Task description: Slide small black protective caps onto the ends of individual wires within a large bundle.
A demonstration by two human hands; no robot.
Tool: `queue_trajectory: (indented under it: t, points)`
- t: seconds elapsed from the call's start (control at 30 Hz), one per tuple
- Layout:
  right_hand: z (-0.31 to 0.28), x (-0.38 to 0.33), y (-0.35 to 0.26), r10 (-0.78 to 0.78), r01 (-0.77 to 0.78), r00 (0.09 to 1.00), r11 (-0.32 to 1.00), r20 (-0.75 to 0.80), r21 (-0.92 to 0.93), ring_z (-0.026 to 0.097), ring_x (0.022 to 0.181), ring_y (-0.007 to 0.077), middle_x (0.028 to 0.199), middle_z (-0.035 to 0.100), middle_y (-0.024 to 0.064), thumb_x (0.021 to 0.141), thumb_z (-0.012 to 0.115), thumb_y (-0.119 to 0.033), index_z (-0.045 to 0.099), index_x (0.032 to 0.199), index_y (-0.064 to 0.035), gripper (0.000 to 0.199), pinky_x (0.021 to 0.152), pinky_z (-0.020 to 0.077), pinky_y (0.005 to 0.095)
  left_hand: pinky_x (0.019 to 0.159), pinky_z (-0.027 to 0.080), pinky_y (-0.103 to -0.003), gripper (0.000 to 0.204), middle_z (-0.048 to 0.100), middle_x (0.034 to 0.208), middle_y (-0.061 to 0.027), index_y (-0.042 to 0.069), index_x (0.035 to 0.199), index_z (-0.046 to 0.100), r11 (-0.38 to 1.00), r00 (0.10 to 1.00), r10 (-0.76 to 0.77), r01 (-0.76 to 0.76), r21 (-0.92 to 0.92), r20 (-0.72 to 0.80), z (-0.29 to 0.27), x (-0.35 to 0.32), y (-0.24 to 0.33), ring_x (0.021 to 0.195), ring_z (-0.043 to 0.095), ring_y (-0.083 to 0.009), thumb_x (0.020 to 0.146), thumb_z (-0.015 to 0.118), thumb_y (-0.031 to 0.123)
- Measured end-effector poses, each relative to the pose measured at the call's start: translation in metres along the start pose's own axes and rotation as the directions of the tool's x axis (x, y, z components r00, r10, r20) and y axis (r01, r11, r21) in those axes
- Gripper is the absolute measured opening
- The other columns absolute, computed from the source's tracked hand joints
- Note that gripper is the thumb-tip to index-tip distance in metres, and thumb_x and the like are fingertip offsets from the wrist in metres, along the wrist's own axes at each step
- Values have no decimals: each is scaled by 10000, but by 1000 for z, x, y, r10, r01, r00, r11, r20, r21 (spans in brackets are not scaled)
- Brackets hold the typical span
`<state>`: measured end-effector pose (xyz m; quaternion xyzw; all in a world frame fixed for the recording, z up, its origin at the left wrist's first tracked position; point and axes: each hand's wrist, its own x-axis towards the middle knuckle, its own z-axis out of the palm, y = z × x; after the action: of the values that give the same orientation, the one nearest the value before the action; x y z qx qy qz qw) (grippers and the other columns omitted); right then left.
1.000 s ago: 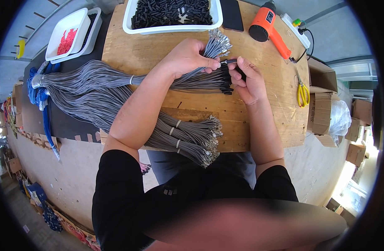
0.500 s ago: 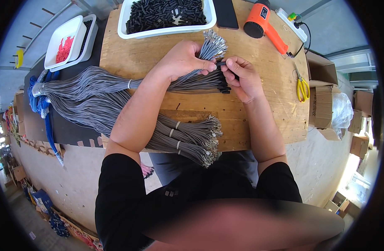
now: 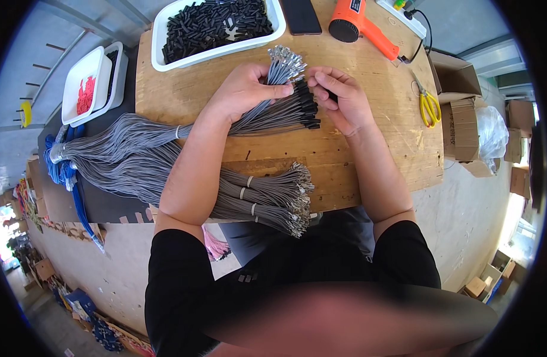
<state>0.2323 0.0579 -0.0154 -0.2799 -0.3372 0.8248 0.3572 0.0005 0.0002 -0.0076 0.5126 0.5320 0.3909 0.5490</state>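
Note:
My left hand (image 3: 248, 89) is closed round a bundle of thin grey wires (image 3: 279, 72), whose silvery metal terminals (image 3: 287, 58) fan out above the thumb. Below it on the wooden table, more wires of this bundle end in black sleeves (image 3: 308, 110). Just right of the terminals is my right hand (image 3: 340, 98), its fingers curled and pinched together. Black sleeves (image 3: 331, 95) show between those fingers; how many is hidden. Nearer to me lie tied bundles of grey wire (image 3: 255, 193) with bare metal ends at the table's front edge.
A white tray (image 3: 159, 56) of black sleeves stands at the back, beside a dark phone (image 3: 301, 16). An orange heat gun (image 3: 363, 27), a power strip (image 3: 404, 16) and yellow-handled scissors (image 3: 430, 110) lie at the right. Far left, a white tray (image 3: 98, 77) holds red pieces.
My right hand has drawn slightly away from the wire ends, still pinching black sleeves. The left hand keeps its hold on the bundle. The whole view has shifted a little.

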Motion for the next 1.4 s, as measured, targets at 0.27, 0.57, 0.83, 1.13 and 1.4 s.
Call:
queue_trajectory:
  t: [0.27,0.57,0.83,1.13,1.4]
  points:
    - [9,-4,7,-74,74,997,983,4,-168,470,639,38,836,636,5,934,704,-66,681,1077,24,170,532,334,178,672,507,-260,266,707,824,-51,-30,1003,727,997,999,-9,13,-77,54,4,-2,5,712,639,-108,818,816,140]
    - [8,-4,8,-65,61,998,988,-23,-143,488,631,36,816,631,5,927,721,-82,684,976,-2,100,528,338,173,640,527,-251,259,714,812,-77,-60,979,718,998,999,7,-10,-59,-46,6,-2,6,698,664,-119,838,802,140]
    - [7,-5,7,-25,21,999,990,-32,-139,490,625,40,810,634,10,921,727,-86,683,959,-11,94,517,338,167,645,542,-262,253,716,812,-95,-60,931,710,993,997,-30,22,-117,-72,7,-3,10,703,672,-139,853,795,165]
    - [-1,-4,2,92,-95,995,980,-24,-178,481,619,48,823,630,13,944,701,-124,675,999,0,138,497,345,170,642,532,-265,252,702,788,-88,-48,912,708,998,999,-14,12,-65,-40,6,-2,6,684,654,-135,846,788,182]
    - [-14,4,-5,59,-43,997,957,-48,288,501,786,118,1071,578,121,1019,475,-58,498,1332,95,349,583,403,182,630,514,-253,241,677,789,-60,-44,970,694,983,995,-67,53,-174,-79,6,0,7,687,624,-114,867,764,163]
